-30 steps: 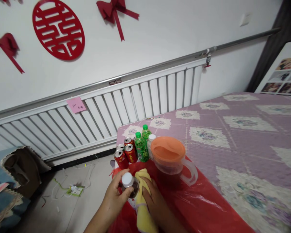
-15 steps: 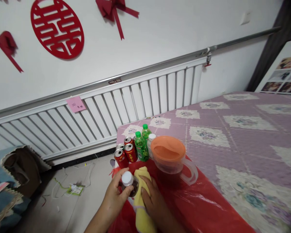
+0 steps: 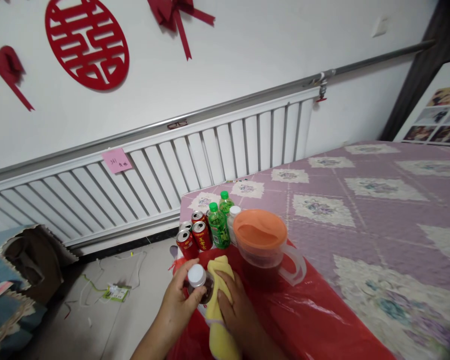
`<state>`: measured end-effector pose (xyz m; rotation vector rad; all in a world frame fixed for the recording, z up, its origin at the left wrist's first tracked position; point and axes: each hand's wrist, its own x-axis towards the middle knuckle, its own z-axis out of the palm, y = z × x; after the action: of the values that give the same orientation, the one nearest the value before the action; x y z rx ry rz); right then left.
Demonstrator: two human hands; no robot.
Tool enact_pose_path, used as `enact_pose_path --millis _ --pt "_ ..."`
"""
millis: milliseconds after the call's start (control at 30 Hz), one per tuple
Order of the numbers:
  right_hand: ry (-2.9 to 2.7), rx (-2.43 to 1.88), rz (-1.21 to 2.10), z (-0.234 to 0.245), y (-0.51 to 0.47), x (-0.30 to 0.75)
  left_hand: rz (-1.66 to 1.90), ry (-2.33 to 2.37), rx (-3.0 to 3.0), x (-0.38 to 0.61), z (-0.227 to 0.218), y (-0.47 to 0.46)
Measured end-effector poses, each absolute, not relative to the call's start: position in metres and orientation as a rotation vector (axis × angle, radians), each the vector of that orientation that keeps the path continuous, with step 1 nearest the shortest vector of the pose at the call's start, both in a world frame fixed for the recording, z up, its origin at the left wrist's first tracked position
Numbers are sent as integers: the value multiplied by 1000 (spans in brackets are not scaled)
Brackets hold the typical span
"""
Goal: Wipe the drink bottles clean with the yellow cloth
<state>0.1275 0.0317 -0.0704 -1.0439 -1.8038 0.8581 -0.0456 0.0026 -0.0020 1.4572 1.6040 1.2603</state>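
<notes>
A small bottle (image 3: 197, 276) with a white cap and dark contents is gripped in my left hand (image 3: 178, 300), its fingers wrapped round the sides. My right hand (image 3: 234, 305) is closed on a yellow cloth (image 3: 220, 320), which lies against the bottle's right side. Beyond my hands stand several red drink cans (image 3: 187, 244), green-capped bottles (image 3: 219, 229) and a white-capped bottle (image 3: 233, 220). A clear plastic jug (image 3: 260, 257) with an orange lid (image 3: 260, 229) stands to the right of them.
Red plastic sheeting (image 3: 315, 310) covers the near part of the surface, over a purple patterned cloth (image 3: 363, 215). A white radiator (image 3: 243, 145) runs along the wall behind. To the left is the floor (image 3: 123, 320), with loose cords and a green packet (image 3: 117, 293).
Almost nothing differs. Both hands keep their hold on the bottle and the cloth, and the view has shifted very slightly.
</notes>
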Motion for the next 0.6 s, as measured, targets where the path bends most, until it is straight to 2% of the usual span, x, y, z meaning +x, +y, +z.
enact_pose_path --millis 67,133,367,600 --pt "-1805 -1048 988 -68 39 130 1276 1614 1459 -46 -3 2" --pt "-1820 -1053 977 -69 41 131 1275 1618 1451 -46 -4 2" --pt "-1904 -905 285 -69 19 127 1248 1576 1372 -42 -2 0" --pt "-1935 -627 17 -52 14 138 1242 1568 1419 -45 -3 2"
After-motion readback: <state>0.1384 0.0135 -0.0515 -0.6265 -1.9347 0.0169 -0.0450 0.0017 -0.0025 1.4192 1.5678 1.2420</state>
